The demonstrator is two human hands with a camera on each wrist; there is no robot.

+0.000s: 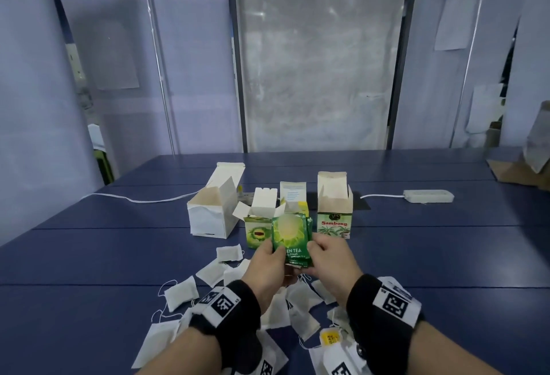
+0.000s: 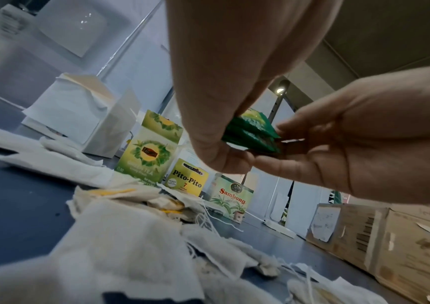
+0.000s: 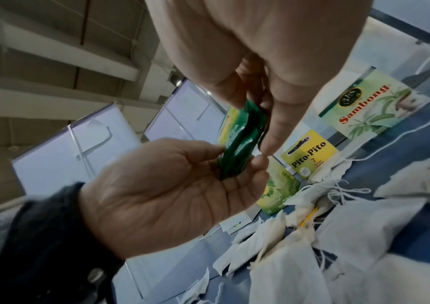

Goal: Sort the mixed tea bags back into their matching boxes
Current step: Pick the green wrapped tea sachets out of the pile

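Note:
Both hands hold a small stack of green tea sachets (image 1: 290,237) upright above the table. My left hand (image 1: 269,258) pinches its left edge and my right hand (image 1: 326,255) pinches its right edge. In the left wrist view the sachets (image 2: 250,133) show as several dark green foil packets between thumbs and fingers. Just behind stands the open green tea box (image 1: 257,230). An open white box (image 1: 211,217) is left of it, a yellow Pito-Pito box (image 2: 186,178) behind, and an open Sambong box (image 1: 334,220) to the right. Several loose white tea bags (image 1: 181,292) lie under my wrists.
The blue table (image 1: 89,255) carries a white power strip (image 1: 428,196) at the back right and a white cable (image 1: 143,199) at the back left. Brown cardboard boxes (image 2: 390,246) sit along the right edge. One bag has a yellow tag (image 1: 329,337).

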